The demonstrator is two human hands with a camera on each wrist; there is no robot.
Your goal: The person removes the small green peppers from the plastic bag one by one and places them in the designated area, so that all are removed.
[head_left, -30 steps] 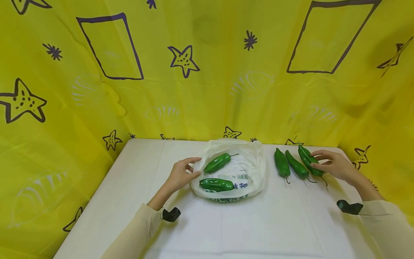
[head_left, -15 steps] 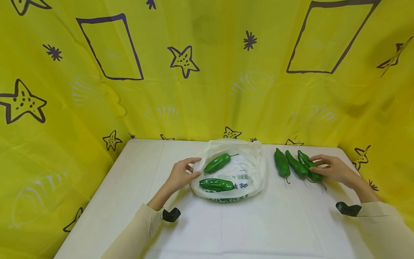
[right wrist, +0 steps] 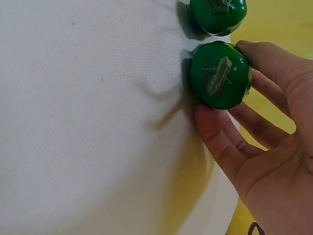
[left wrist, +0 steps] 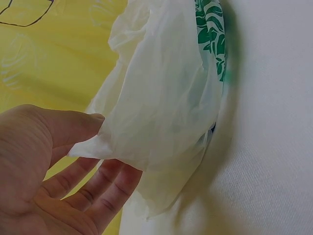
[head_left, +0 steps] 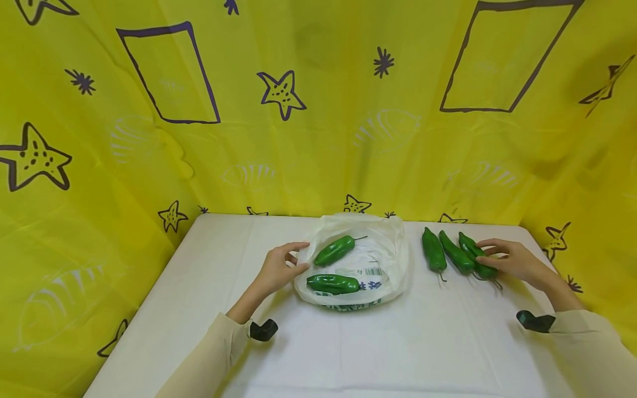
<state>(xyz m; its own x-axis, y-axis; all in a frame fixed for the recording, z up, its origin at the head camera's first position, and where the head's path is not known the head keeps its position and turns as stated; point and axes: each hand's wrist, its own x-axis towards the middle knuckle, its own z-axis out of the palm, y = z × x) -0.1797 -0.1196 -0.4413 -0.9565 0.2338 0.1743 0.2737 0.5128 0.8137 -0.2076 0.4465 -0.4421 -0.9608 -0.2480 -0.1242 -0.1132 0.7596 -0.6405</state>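
My left hand point(head_left: 278, 269) pinches the left edge of a white plastic bag point(head_left: 401, 265). In the left wrist view the bag's side point(left wrist: 156, 93) runs between thumb and fingers. The bag's mouth is spread wide, and two green peppers lie inside: a rear one point(head_left: 335, 250) and a front one point(head_left: 332, 284). At the right, my right hand point(head_left: 520, 261) grips the rightmost pepper point(head_left: 470, 249) between thumb and fingers, its stem end point(right wrist: 215, 81) facing the right wrist camera. Left of it on the table are a middle pepper point(head_left: 455, 254) and a left pepper point(head_left: 434, 251).
A white cloth covers the table point(head_left: 398, 354). Yellow curtain point(head_left: 328, 138) with starfish drawings hangs behind the table and along both sides. A black wrist mount point(head_left: 264, 330) juts from the left sleeve, another mount point(head_left: 535, 321) from the right.
The right hand has brought its pepper down and slightly nearer the middle one, where it now sits beside it in the row. The left hand and bag have stayed put.
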